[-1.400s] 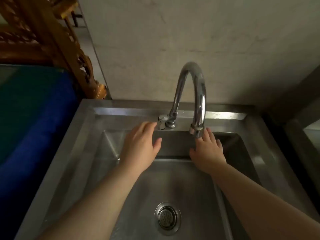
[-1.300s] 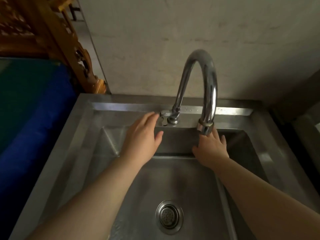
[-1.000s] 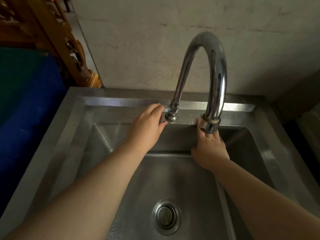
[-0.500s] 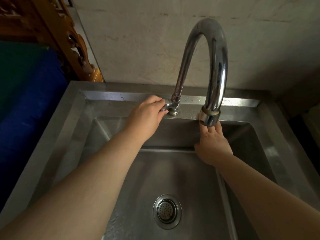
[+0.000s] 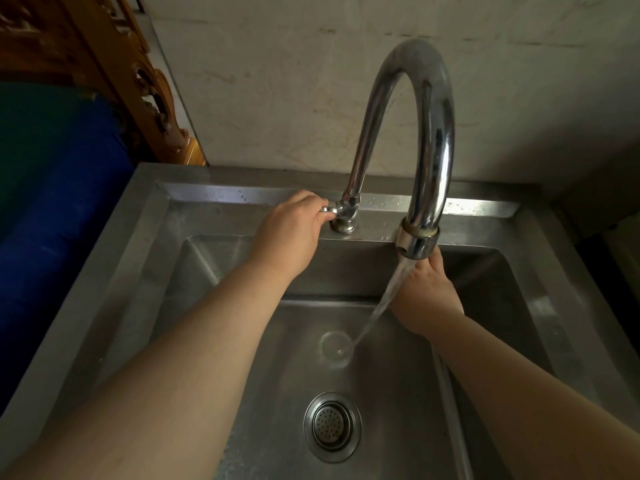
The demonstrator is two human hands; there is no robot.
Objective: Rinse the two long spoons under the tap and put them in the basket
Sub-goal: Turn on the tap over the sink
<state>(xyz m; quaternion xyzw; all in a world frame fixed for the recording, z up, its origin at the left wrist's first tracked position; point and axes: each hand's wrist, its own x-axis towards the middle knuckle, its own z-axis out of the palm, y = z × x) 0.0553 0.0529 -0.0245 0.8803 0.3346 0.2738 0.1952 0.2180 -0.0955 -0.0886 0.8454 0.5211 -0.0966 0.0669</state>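
My left hand (image 5: 294,233) is closed around the small tap handle (image 5: 328,210) at the base of the curved chrome tap (image 5: 429,140). Water (image 5: 384,299) streams from the spout into the steel sink (image 5: 214,341). My right hand (image 5: 426,296) is held right under the spout, palm down, fingers up behind the nozzle. A pale metal strip (image 5: 450,403) runs from under that hand along my forearm. It looks like long handles, but I cannot tell whether it is the spoons or whether the hand holds it. No basket is in view.
The drain strainer (image 5: 332,426) sits at the near middle of the sink floor. A blue and green surface (image 5: 52,209) lies to the left, with carved wooden furniture (image 5: 138,81) behind it. A pale wall (image 5: 277,81) backs the sink.
My left hand moved onto the tap handle and closed on it. Water now runs from the spout. My right hand has stayed under the spout.
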